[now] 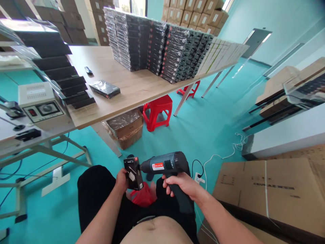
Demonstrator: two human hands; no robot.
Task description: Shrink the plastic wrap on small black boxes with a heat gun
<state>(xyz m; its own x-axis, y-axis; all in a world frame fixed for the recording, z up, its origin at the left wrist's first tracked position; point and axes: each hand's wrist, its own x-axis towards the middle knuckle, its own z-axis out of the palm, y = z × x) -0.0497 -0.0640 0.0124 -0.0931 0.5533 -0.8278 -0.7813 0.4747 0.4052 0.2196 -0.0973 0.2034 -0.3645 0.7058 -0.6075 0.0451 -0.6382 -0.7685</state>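
Observation:
My left hand [122,181] grips a small black product box [133,173] by its left side, holding it upright above my lap. A picture of a white charger and cable shows on its front. In my right hand [182,184] is a dark blue-grey heat gun [162,163] with a red and white label, my fingers wrapped round its handle. Its nozzle points left at the box's right edge, very near or touching; I cannot tell which. Part of the left fingers is hidden behind the box.
On the wooden table [137,83] stand tall stacks of film-wrapped black boxes [175,51] and one single wrapped box [104,88]. A sealing machine [43,105] is at the left. Red stools [158,112], an open carton [129,130], a white power cord [214,156] and large cartons [256,193] surround me.

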